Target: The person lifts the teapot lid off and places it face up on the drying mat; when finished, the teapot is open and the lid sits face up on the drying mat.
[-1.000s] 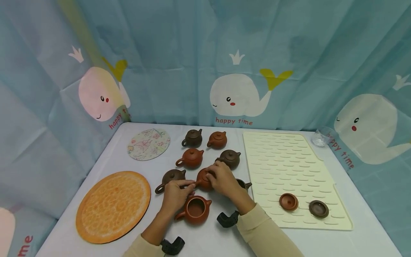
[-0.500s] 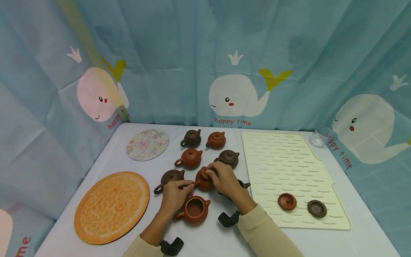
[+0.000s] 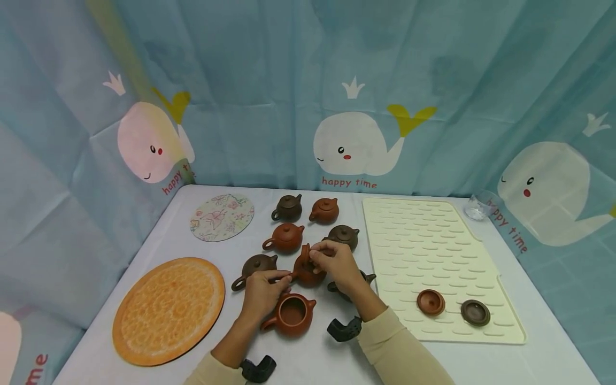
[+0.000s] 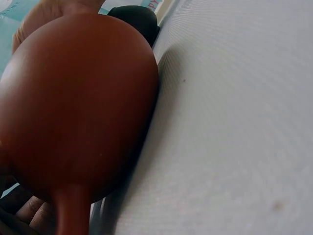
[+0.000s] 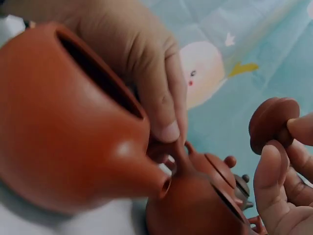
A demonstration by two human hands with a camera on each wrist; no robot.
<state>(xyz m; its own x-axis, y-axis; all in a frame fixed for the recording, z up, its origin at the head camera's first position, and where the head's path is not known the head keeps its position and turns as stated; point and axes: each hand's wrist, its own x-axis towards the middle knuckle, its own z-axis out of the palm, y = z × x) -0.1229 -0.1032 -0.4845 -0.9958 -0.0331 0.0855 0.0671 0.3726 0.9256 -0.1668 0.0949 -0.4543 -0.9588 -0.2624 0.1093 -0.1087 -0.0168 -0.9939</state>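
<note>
My left hand (image 3: pixel 262 291) pinches the handle of a reddish-brown clay teapot (image 3: pixel 308 277) at the middle of the table. With its fingertips my right hand (image 3: pixel 339 264) holds that pot's lid (image 5: pixel 274 122) by the knob, tilted on edge and apart from the pot. The pot's mouth is uncovered in the right wrist view. Just in front stands another reddish-brown teapot (image 3: pixel 293 315) without a lid; its round body fills much of the left wrist view. A dark teapot (image 3: pixel 369 278) is partly hidden behind my right wrist.
Several lidded teapots, such as a dark one (image 3: pixel 259 264) and a reddish one (image 3: pixel 286 238), stand farther back. A cream mat (image 3: pixel 418 251) on the right bears two upturned lids (image 3: pixel 430 302). A round orange mat (image 3: pixel 168 310), a patterned disc (image 3: pixel 221 216) and a clear cup (image 3: pixel 481 205) lie around.
My right hand has lifted the lid off the reddish-brown teapot and turned it on edge, shifting slightly right. My left hand has stayed at the handle.
</note>
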